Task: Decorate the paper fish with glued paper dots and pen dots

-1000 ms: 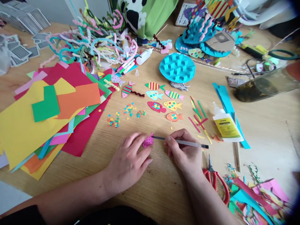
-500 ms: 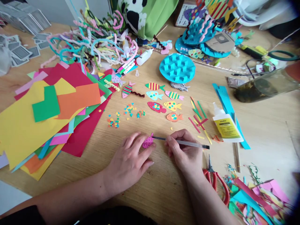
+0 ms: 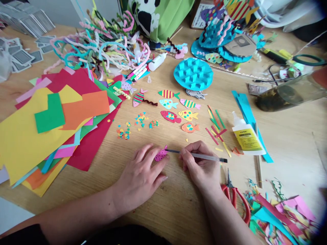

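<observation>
On the wooden table a small magenta paper fish (image 3: 160, 155) with dark dots lies under the fingers of my left hand (image 3: 141, 172). Those fingers are spread and laid flat, steadying the fish against the tabletop. My right hand (image 3: 200, 165) pinches a thin pen (image 3: 208, 157) with a grey, see-through barrel and a black end. The pen's dark tip meets the fish's tail. Just beyond are several decorated paper fish (image 3: 188, 115), striped, dotted or patterned. Small paper dots and triangles (image 3: 141, 118) lie in little heaps beyond my left hand.
Coloured paper sheets (image 3: 28, 132) pile up at left, below tangled pipe cleaners (image 3: 102, 47). A glue bottle (image 3: 247, 137), paper strips (image 3: 217, 127), red-handled scissors (image 3: 233, 194) and paper scraps (image 3: 281, 217) lie at right. A blue disc (image 3: 193, 74) and a jar (image 3: 288, 92) stand farther back.
Both hands stay in nearly the same place. The pen and right hand have shifted very slightly left, with the tip still at the fish's tail.
</observation>
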### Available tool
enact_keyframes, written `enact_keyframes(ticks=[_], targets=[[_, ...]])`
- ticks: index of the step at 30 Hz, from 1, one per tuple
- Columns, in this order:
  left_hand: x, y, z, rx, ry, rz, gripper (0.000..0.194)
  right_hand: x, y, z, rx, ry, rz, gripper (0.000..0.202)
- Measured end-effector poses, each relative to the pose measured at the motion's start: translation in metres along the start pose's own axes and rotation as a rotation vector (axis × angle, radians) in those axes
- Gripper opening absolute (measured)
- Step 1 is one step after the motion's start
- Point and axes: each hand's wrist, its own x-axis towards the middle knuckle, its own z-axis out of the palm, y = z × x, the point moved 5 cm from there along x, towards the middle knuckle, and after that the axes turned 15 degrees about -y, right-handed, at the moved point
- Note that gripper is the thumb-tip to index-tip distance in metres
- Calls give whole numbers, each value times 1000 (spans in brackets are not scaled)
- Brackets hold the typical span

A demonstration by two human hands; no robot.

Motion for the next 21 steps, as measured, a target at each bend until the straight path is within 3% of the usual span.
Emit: enact_keyframes(ticks=[21], targets=[[2, 0, 1, 49, -10, -13, 44, -1, 3, 0, 17, 19, -5, 19]])
